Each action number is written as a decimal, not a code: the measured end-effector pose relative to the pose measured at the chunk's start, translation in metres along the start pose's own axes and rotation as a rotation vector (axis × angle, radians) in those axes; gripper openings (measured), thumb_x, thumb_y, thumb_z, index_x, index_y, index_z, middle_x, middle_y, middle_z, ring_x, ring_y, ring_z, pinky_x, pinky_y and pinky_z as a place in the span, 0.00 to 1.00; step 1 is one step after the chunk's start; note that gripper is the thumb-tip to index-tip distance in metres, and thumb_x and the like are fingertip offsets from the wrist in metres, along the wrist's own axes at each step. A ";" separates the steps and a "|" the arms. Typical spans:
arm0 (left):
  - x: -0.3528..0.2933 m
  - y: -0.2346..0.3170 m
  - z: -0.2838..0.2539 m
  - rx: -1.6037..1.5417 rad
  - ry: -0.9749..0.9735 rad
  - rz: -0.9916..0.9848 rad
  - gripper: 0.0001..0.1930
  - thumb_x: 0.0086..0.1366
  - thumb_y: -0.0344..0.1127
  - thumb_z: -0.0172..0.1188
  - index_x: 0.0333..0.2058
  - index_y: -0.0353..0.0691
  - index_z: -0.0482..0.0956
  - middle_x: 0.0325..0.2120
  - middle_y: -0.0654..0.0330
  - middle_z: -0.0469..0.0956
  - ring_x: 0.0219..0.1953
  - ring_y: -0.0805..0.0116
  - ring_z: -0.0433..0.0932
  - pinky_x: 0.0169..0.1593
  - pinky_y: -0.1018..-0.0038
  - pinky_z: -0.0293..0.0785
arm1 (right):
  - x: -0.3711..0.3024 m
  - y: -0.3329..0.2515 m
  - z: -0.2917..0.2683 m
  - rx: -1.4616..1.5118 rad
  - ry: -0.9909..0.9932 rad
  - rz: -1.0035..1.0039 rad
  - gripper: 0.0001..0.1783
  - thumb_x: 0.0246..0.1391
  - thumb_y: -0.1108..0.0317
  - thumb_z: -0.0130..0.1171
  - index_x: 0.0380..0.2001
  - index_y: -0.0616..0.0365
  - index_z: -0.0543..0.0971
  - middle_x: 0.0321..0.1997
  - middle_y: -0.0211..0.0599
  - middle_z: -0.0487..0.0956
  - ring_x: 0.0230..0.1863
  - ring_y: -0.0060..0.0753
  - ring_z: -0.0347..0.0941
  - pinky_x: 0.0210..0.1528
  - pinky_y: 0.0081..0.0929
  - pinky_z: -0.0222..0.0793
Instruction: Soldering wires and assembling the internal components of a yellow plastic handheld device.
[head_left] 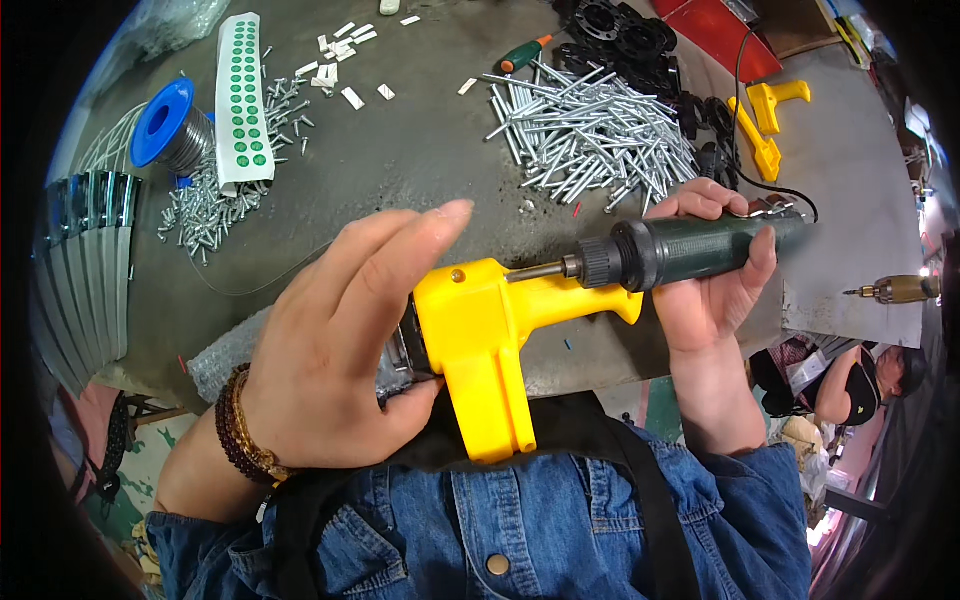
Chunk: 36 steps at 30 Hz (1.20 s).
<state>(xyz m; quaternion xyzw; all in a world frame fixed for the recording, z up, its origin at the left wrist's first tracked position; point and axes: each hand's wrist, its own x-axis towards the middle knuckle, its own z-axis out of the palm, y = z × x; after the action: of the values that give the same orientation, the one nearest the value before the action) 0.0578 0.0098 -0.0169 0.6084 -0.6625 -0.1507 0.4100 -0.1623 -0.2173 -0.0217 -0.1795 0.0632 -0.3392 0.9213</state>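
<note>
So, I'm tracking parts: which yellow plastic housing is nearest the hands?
The yellow plastic housing between the left hand and right hand; the other yellow pieces lie apart, beyond the right hand.

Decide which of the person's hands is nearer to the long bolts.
Right. The right hand, gripping the power screwdriver, is close to the long bolts, at their lower right in the picture; the left hand is farther away, lower left.

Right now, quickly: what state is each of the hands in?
Left hand: at the yellow casing, fingers extended, thumb apart; grip cannot be told.
Right hand: closed, holding the dark green power screwdriver.
</note>
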 end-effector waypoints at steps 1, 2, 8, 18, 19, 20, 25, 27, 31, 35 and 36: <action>0.000 0.000 0.000 -0.014 0.003 -0.008 0.49 0.38 0.27 0.67 0.64 0.33 0.59 0.57 0.44 0.70 0.58 0.43 0.71 0.62 0.56 0.64 | 0.001 0.000 0.000 0.000 0.001 0.002 0.18 0.46 0.64 0.75 0.39 0.47 0.77 0.45 0.27 0.70 0.49 0.27 0.69 0.69 0.45 0.54; 0.000 0.001 -0.001 -0.014 0.004 -0.010 0.49 0.38 0.27 0.67 0.64 0.33 0.59 0.57 0.44 0.70 0.58 0.43 0.71 0.62 0.56 0.64 | 0.002 0.001 -0.001 0.016 -0.004 0.012 0.19 0.46 0.65 0.75 0.40 0.47 0.77 0.45 0.26 0.70 0.49 0.27 0.70 0.69 0.45 0.55; 0.009 0.005 -0.001 -0.019 -0.024 -0.010 0.48 0.39 0.29 0.67 0.64 0.32 0.60 0.52 0.45 0.73 0.54 0.45 0.73 0.60 0.59 0.67 | 0.000 -0.007 0.005 -0.056 0.001 -0.020 0.19 0.47 0.61 0.74 0.42 0.46 0.79 0.46 0.27 0.73 0.50 0.28 0.70 0.68 0.46 0.56; 0.002 0.013 -0.004 0.098 -0.025 -0.030 0.44 0.39 0.30 0.69 0.59 0.28 0.65 0.44 0.46 0.77 0.44 0.44 0.76 0.51 0.57 0.70 | 0.040 -0.205 0.089 -1.223 0.225 -0.528 0.20 0.55 0.56 0.68 0.41 0.61 0.78 0.39 0.38 0.79 0.40 0.35 0.78 0.42 0.37 0.76; 0.001 0.008 -0.003 0.098 -0.031 -0.016 0.44 0.39 0.30 0.68 0.59 0.28 0.65 0.43 0.46 0.77 0.44 0.44 0.76 0.51 0.56 0.70 | 0.046 -0.243 0.091 -1.363 0.322 -0.596 0.19 0.54 0.58 0.69 0.40 0.63 0.78 0.36 0.38 0.80 0.36 0.35 0.79 0.38 0.35 0.77; -0.001 0.006 -0.002 0.092 -0.028 -0.004 0.43 0.40 0.31 0.68 0.59 0.28 0.65 0.43 0.45 0.76 0.44 0.44 0.76 0.51 0.56 0.70 | 0.053 -0.274 0.100 -1.410 0.423 -0.721 0.20 0.52 0.59 0.71 0.38 0.63 0.78 0.34 0.38 0.80 0.34 0.35 0.79 0.37 0.35 0.77; 0.000 0.009 -0.003 0.092 -0.013 0.029 0.41 0.40 0.31 0.67 0.58 0.28 0.67 0.43 0.44 0.76 0.45 0.43 0.76 0.51 0.56 0.71 | 0.061 -0.417 0.142 -1.917 0.868 -1.385 0.29 0.40 0.50 0.78 0.38 0.61 0.82 0.37 0.39 0.83 0.40 0.39 0.81 0.43 0.36 0.76; -0.001 0.009 -0.004 0.103 -0.012 0.008 0.40 0.40 0.31 0.67 0.57 0.28 0.67 0.44 0.44 0.76 0.45 0.43 0.76 0.51 0.57 0.71 | 0.063 -0.439 0.138 -2.036 1.084 -1.355 0.33 0.38 0.46 0.76 0.40 0.61 0.83 0.40 0.43 0.84 0.44 0.43 0.81 0.47 0.37 0.75; 0.001 0.007 -0.003 0.098 -0.003 -0.002 0.40 0.40 0.31 0.68 0.56 0.29 0.68 0.44 0.45 0.77 0.45 0.44 0.76 0.51 0.57 0.71 | 0.069 -0.476 0.105 -2.283 1.508 -1.327 0.48 0.35 0.32 0.71 0.50 0.62 0.80 0.51 0.55 0.80 0.55 0.57 0.76 0.60 0.42 0.69; 0.002 0.009 -0.004 0.108 -0.005 0.008 0.40 0.40 0.31 0.68 0.57 0.29 0.68 0.44 0.46 0.77 0.45 0.44 0.76 0.51 0.57 0.71 | 0.069 -0.477 0.113 -2.333 1.411 -1.170 0.48 0.34 0.31 0.71 0.48 0.61 0.81 0.51 0.56 0.81 0.55 0.55 0.77 0.60 0.42 0.69; 0.000 0.009 -0.005 0.108 -0.012 0.003 0.40 0.40 0.31 0.68 0.57 0.29 0.68 0.44 0.46 0.77 0.45 0.44 0.76 0.51 0.57 0.71 | 0.064 -0.473 0.114 -2.236 1.433 -1.207 0.47 0.34 0.31 0.71 0.47 0.61 0.82 0.50 0.55 0.81 0.54 0.53 0.77 0.59 0.42 0.70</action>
<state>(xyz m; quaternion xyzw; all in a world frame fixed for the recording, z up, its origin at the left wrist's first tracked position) 0.0551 0.0128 -0.0077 0.6276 -0.6732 -0.1178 0.3729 -0.3714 -0.5600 0.2610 -0.5823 0.6412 -0.4563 -0.2040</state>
